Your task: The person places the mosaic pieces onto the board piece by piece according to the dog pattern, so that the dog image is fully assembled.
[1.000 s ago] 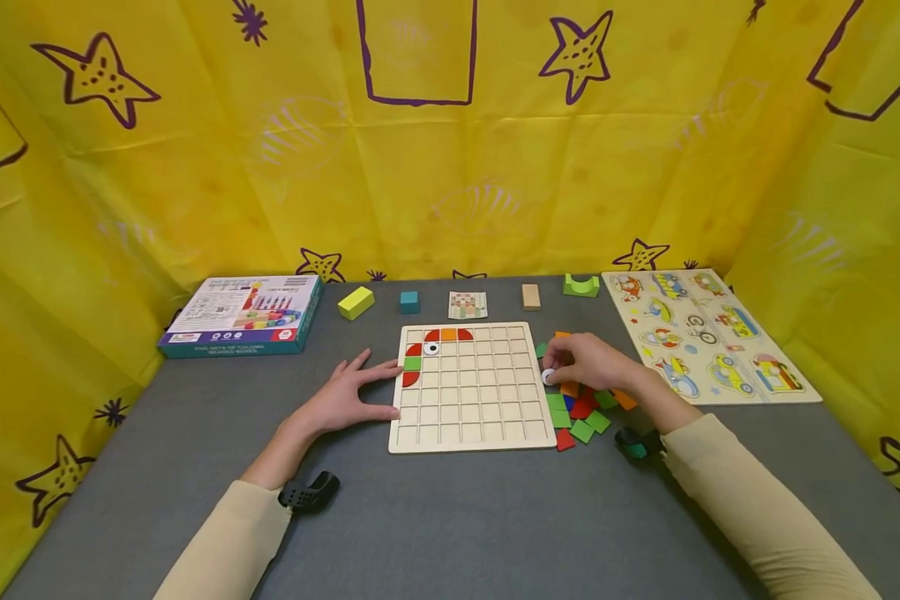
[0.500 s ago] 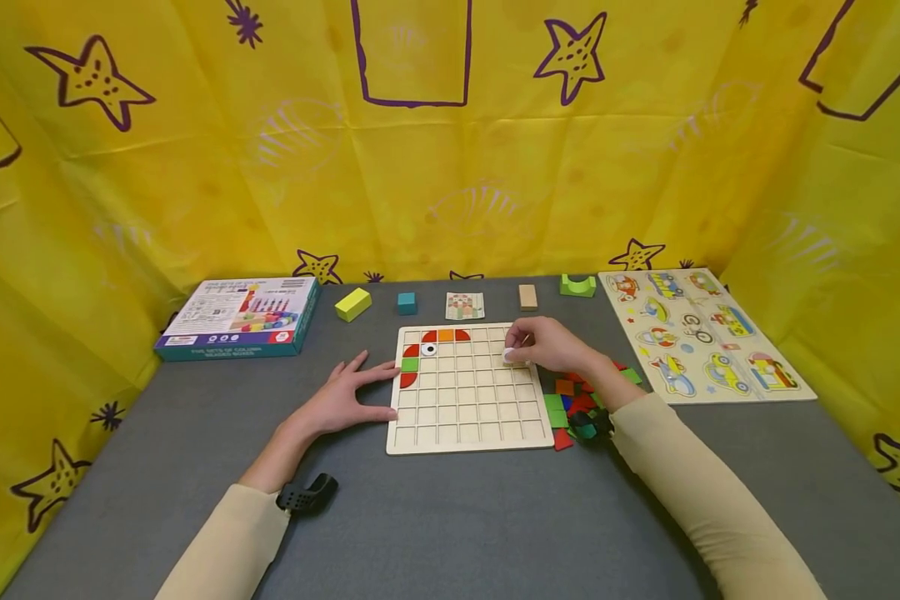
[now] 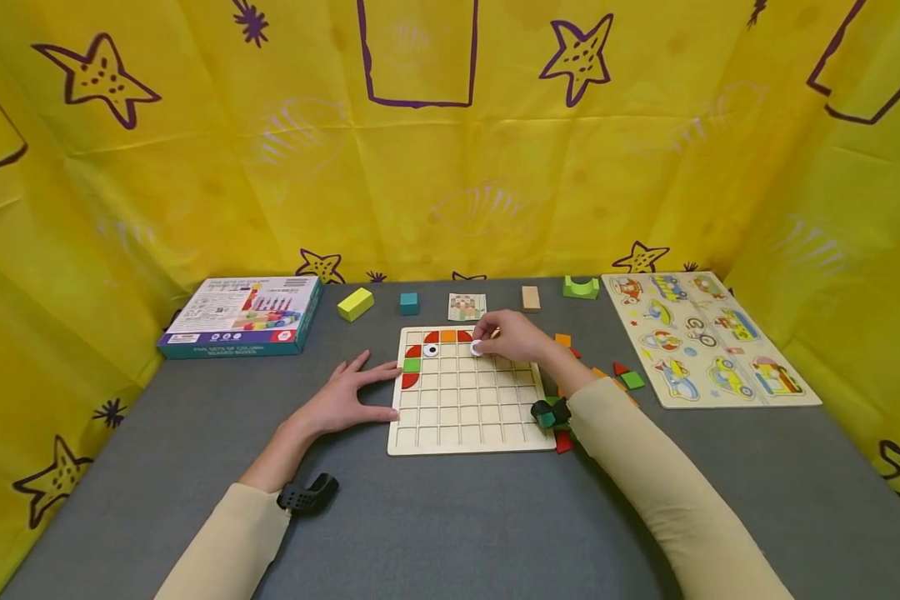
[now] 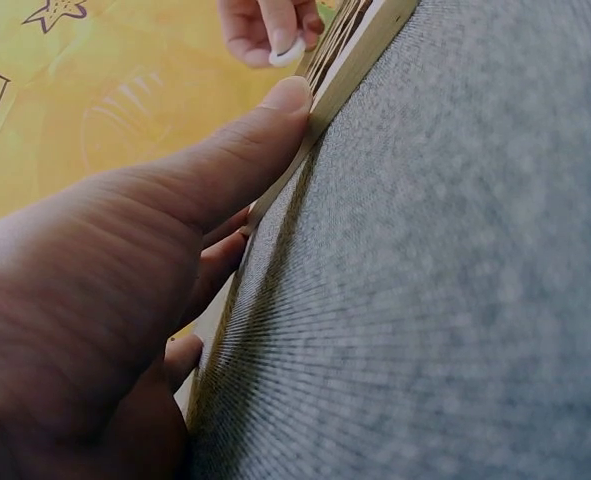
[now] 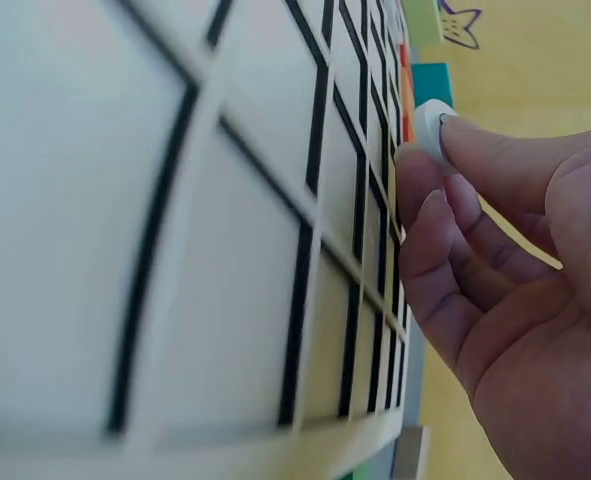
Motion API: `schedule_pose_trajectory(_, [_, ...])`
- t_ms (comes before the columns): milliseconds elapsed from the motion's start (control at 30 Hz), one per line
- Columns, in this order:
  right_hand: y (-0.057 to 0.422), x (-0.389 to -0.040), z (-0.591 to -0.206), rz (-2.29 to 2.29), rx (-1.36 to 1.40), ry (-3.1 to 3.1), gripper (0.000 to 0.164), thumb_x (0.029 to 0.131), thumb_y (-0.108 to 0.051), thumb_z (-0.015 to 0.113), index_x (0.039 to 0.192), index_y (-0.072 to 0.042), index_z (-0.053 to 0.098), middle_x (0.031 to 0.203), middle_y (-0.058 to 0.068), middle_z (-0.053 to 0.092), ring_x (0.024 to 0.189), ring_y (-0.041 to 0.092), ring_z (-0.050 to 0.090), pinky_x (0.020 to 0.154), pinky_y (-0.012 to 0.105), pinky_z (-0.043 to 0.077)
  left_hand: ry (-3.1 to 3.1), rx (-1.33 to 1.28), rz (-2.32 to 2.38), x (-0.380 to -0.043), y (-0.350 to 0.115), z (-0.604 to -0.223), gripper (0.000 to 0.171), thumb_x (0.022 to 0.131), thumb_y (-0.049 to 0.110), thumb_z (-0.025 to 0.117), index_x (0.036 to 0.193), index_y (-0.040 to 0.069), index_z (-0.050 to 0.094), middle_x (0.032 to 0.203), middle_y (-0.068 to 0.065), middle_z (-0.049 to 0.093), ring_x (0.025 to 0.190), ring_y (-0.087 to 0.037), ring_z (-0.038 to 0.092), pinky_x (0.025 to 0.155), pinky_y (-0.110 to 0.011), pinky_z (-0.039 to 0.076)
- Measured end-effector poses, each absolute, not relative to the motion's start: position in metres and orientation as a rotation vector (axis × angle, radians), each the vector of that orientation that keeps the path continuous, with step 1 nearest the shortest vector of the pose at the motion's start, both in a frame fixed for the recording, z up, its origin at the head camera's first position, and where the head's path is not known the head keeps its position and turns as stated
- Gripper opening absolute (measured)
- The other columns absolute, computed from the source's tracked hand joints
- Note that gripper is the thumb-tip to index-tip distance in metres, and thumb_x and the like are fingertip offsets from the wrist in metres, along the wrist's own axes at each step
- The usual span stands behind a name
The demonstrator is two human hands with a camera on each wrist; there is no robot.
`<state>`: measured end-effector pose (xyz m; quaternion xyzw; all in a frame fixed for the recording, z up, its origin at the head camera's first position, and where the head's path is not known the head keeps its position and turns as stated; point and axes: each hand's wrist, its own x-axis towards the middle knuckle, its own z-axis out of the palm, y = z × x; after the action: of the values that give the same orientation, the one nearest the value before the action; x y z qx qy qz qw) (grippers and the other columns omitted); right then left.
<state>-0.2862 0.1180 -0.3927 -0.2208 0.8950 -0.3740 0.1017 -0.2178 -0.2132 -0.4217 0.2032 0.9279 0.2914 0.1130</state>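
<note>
A wooden grid board [image 3: 457, 408] lies on the grey table, with red quarter-round tiles [image 3: 410, 381], a green square tile [image 3: 412, 365], an orange tile [image 3: 447, 337] and a white eye tile [image 3: 431, 350] in its upper left cells. My right hand [image 3: 513, 337] pinches a second white round tile [image 3: 476, 347] between thumb and finger, over the board's upper rows; in the right wrist view the white tile [image 5: 433, 125] is tilted on edge. At the board's left edge rests my left hand [image 3: 341, 398], fingers spread, its thumb [image 4: 265, 125] against the wooden side.
Loose colored tiles [image 3: 633, 380] lie right of the board, partly under my right forearm. Behind it stand a yellow block [image 3: 356, 304], a teal cube [image 3: 408, 303], a pattern card [image 3: 467, 307], a wooden block [image 3: 530, 298] and a green arch [image 3: 581, 287]. A box [image 3: 242, 317] and picture puzzle [image 3: 708, 342] flank them.
My right hand has carried the white round tile leftward from the loose pile, across the board, to beside the top row's red tile. The left hand stays at the board's edge.
</note>
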Motion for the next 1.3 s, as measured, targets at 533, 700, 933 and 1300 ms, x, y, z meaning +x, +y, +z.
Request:
schedule_pose_trajectory(533, [0.097, -0.292, -0.391, -1.008, -0.570, 2.674, 0.011, 0.093, -0.015, 0.075, 0.099, -0.006, 0.071, 0.086, 0.004, 0.066, 0.078, 0.020, 0.056, 0.072, 0.031, 0.047, 2.710, 0.590, 0.867, -0.219, -0.213, -0.422, 0.081, 0.082, 0.056, 0.079, 0.151, 0.023, 0.052, 0.161, -0.007, 0.035, 0.151, -0.043, 0.003, 0.112, -0.073, 0.004])
schedule_pose_trajectory(700, [0.099, -0.293, -0.393, -0.976, -0.592, 2.673, 0.013, 0.091, -0.015, 0.078, 0.097, -0.006, 0.072, 0.086, 0.004, 0.065, 0.079, 0.021, 0.056, 0.073, 0.032, 0.047, 2.715, 0.576, 0.867, -0.219, -0.214, -0.422, 0.081, 0.081, 0.055, 0.080, 0.150, 0.023, 0.052, 0.161, -0.008, 0.035, 0.151, -0.043, 0.003, 0.111, -0.073, 0.004])
schedule_pose_trajectory(933, [0.096, -0.293, -0.393, -0.924, -0.635, 2.704, 0.012, 0.091, -0.014, 0.078, 0.096, -0.005, 0.072, 0.084, 0.004, 0.064, 0.078, 0.019, 0.055, 0.073, 0.031, 0.047, 2.717, 0.588, 0.868, -0.218, -0.213, -0.422, 0.081, 0.082, 0.055, 0.080, 0.150, 0.022, 0.052, 0.160, -0.004, 0.038, 0.152, -0.042, 0.003, 0.112, -0.072, 0.003])
schedule_pose_trajectory(1300, [0.114, -0.284, -0.389, -1.041, -0.611, 2.686, 0.019, 0.094, -0.015, 0.075, 0.108, -0.003, 0.071, 0.092, 0.006, 0.065, 0.082, 0.022, 0.056, 0.071, 0.033, 0.047, 2.704, 0.559, 0.865, -0.218, -0.213, -0.422, 0.082, 0.081, 0.056, 0.079, 0.151, 0.023, 0.052, 0.162, -0.010, 0.034, 0.151, -0.044, 0.003, 0.111, -0.074, 0.005])
